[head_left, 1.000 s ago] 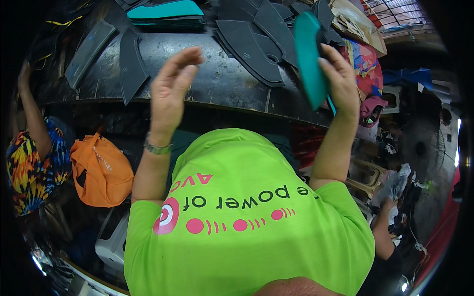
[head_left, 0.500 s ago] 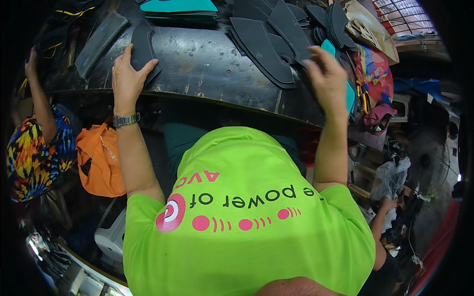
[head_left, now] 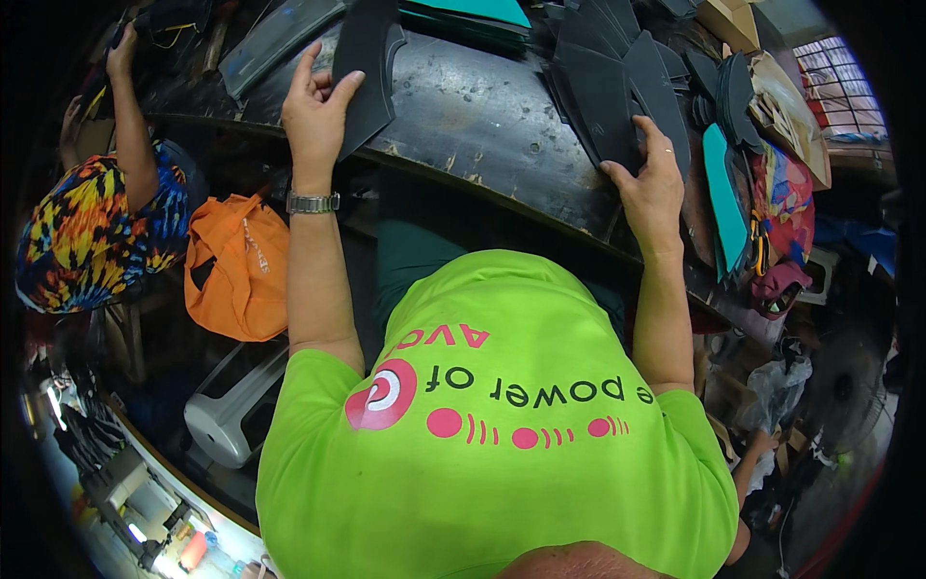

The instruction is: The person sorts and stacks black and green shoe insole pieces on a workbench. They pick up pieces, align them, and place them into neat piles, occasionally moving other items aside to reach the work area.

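My left hand (head_left: 316,116) is beside a black curved sheet piece (head_left: 368,87) at the table's left part. Its thumb touches the piece's left edge and its fingers are spread. On the right, my right hand (head_left: 652,188) rests at the near end of a stack of black cut sheet pieces (head_left: 590,101). Thumb and forefinger lie apart on the top piece; the other fingers are partly hidden, and I see no firm grip.
The dark worn table (head_left: 463,116) holds teal sheets (head_left: 473,12) at the back and a teal strip (head_left: 721,198) at right, with orange-handled scissors (head_left: 759,246) beside it. A clear plate (head_left: 275,48) lies left. Another person's arm (head_left: 135,125) is at far left.
My right hand has come down from above the table onto the black stack. A larger black piece now shows beside my left hand. The view has shifted, moving the scene rightward.
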Tool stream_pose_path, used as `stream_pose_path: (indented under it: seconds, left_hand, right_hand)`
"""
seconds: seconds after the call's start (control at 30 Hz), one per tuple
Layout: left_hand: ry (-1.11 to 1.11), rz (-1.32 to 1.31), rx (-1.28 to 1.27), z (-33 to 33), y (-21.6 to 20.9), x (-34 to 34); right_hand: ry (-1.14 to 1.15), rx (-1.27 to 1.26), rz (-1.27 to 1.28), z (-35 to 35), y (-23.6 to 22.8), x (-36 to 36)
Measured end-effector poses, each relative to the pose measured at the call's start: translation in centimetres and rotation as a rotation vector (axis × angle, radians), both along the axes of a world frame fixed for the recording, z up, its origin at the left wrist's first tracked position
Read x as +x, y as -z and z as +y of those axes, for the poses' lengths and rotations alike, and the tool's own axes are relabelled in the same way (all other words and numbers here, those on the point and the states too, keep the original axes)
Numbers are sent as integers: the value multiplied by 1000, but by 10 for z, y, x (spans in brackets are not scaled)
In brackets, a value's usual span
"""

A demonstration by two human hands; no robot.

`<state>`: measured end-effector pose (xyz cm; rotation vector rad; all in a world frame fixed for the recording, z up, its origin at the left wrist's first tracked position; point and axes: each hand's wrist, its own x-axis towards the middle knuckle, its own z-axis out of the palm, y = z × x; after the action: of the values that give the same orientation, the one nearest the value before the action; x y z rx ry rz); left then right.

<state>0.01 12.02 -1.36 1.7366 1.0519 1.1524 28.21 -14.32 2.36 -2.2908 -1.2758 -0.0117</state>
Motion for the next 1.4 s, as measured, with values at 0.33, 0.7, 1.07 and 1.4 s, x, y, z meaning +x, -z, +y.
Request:
stream_pose_path:
  seconds: [0.33,0.7,1.07,1.4]
  left_hand:
    - [26,-611,-302,4,-6,-57]
    - [118,-513,-394,-19,-6,-28]
    - [456,-598,-618,-46,-3,-5]
    - [453,-420,-574,-61,-2,4]
  right_hand:
    - [-31,234,468,-1,1,3]
    - [-306,-1,365,24,6,-38]
    - [-185,72,329,7,-3,-29]
    - [-10,-118,214,-17,-12,7]
